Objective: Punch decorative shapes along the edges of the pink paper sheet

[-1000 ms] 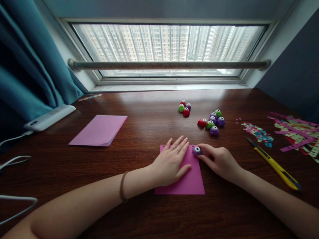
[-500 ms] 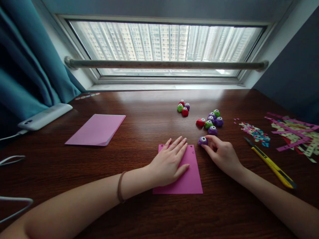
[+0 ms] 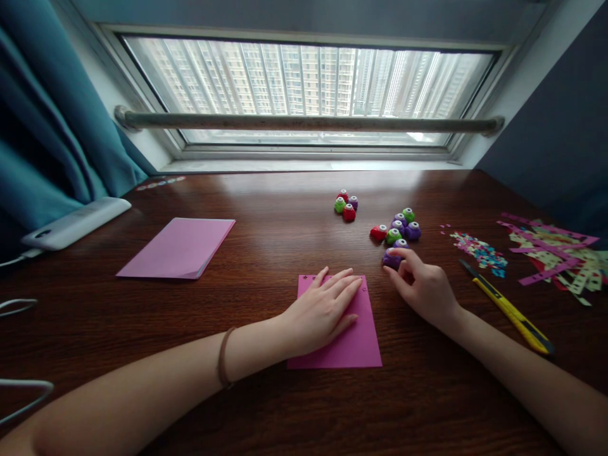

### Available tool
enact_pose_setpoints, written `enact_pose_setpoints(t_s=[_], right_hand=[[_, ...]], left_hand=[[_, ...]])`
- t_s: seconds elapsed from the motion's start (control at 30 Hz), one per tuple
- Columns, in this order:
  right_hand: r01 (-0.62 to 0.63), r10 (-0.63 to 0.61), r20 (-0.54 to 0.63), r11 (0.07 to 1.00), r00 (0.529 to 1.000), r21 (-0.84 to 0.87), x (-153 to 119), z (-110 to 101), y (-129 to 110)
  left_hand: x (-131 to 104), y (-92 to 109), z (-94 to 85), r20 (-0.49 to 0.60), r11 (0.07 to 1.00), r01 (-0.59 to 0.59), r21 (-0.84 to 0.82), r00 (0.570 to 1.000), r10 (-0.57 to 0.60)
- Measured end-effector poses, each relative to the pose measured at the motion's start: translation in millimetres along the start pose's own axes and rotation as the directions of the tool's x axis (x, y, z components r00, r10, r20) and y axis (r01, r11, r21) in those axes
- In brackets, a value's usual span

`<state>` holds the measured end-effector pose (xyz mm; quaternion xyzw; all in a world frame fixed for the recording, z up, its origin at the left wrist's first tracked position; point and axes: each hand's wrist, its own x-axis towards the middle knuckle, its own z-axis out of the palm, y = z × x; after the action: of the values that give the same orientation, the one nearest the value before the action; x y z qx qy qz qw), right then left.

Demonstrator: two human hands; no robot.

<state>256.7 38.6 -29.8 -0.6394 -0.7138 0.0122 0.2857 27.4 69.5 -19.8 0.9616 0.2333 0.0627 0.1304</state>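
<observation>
My left hand (image 3: 318, 316) lies flat, fingers stretched out, on a bright pink sheet of paper (image 3: 363, 345). Small punched shapes show along the sheet's top edge, partly hidden by the fingers. To the right of the sheet, my right hand (image 3: 422, 285) has thumb and forefinger around a purple craft punch (image 3: 390, 259) on the table. Just behind it stands a group of small punches in purple, green and red, among them a red punch (image 3: 379, 233) and a green punch (image 3: 392, 237).
Farther back is a smaller cluster of punches (image 3: 348, 213). A pink paper stack (image 3: 178, 247) lies at left, near a white power bank-like device (image 3: 78, 221) with a cable. At right are a yellow utility knife (image 3: 513, 310), confetti (image 3: 479, 250) and paper strips (image 3: 555, 253).
My right hand has moved the purple punch slightly away from me, up against the group of punches. The left hand's fingers have shifted a little on the pink sheet.
</observation>
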Motion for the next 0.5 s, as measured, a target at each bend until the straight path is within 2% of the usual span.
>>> enact_pose_setpoints(t_s=[0.07, 0.13, 0.3, 0.5], right_hand=[[0.122, -0.134, 0.093, 0.985, 0.987, 0.125, -3.4, 0.5, -3.7], [0.168, -0.21, 0.176, 0.959, 0.962, 0.229, -5.6, 1.1, -7.2], [0.18, -0.245, 0.208, 0.94, 0.947, 0.29, -6.3, 1.2, -10.0], [0.202, -0.28, 0.224, 0.926, 0.934, 0.318, -4.9, 2.2, -9.2]], left_hand=[[-0.2, 0.1, 1.3, -0.018, 1.0, 0.018, 0.016, 1.0, -0.018], [-0.2, 0.3, 2.6, -0.045, 0.998, 0.045, 0.034, 0.998, -0.043], [-0.9, 1.4, 4.8, -0.077, 0.996, 0.074, 0.058, 0.995, -0.07], [-2.9, -0.3, 7.8, -0.1, 0.997, 0.047, 0.065, 0.994, -0.04]])
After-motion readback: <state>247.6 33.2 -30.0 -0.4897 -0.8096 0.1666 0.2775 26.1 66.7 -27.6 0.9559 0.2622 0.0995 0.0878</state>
